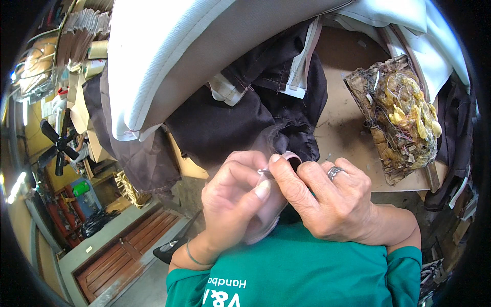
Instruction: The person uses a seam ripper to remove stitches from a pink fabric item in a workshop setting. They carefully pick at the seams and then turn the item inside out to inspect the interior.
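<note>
Close to my chest, both hands work on a pale mauve zipper (260, 230) whose tape loops down against my green shirt. Fine teeth show along its edge. My left hand (227, 197) is closed in a pinch, its thumb and index finger around a small shiny zipper slider (263, 171). My right hand (330, 199), with a ring on one finger, pinches the end of the tape between thumb and index finger, right beside the left fingertips. Part of the tape curls up behind the right fingers. How the slider sits on the tape is hidden by the fingertips.
Dark brown lining fabric (220, 128) and a large white and taupe sewn piece (169, 56) cover much of the table (340, 97). A glue-crusted, thread-covered board (399, 123) lies on the right. A black fan (59, 145) and a wooden shutter panel (125, 253) are at left.
</note>
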Demonstrator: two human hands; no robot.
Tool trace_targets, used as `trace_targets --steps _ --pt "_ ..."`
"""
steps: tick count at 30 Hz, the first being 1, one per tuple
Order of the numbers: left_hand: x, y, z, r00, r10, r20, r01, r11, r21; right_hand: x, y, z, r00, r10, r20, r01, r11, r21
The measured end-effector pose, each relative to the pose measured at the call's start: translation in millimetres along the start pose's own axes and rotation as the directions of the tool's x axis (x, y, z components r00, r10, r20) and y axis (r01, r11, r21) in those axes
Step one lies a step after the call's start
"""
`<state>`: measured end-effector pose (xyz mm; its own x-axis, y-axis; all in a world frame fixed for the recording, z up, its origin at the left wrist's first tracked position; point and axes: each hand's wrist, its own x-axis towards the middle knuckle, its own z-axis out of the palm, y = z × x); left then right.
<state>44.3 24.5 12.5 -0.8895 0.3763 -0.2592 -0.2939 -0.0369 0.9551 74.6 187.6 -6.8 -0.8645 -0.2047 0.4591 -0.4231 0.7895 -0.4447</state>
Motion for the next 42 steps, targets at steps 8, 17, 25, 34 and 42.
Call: trace_targets --steps 8,17,25,34,42 --pt "-0.4 6.5 3.7 0.999 -0.046 0.020 0.047 0.998 -0.034 -0.7 7.8 1.8 0.989 0.134 0.059 -0.145 0.943 0.298" --pt "9.6 33.8 -7.4 0.966 0.001 0.257 -0.084 0.947 0.310 27.3 32.5 5.6 0.964 0.191 0.185 -0.261 0.542 0.799" --pt "9.3 26.8 -23.8 0.930 0.366 0.030 -0.321 0.772 0.549 33.9 34.8 4.4 0.777 0.057 0.627 -0.622 -0.083 0.778" --pt "-3.0 24.5 -20.7 0.992 0.128 0.004 -0.110 0.836 0.537 33.4 27.2 15.7 0.818 0.210 0.536 -0.532 -0.079 0.843" --pt "-9.6 70.2 -47.1 0.977 0.158 -0.145 -0.032 0.775 0.631 27.6 12.5 19.0 0.922 0.175 0.346 -0.366 0.095 0.926"
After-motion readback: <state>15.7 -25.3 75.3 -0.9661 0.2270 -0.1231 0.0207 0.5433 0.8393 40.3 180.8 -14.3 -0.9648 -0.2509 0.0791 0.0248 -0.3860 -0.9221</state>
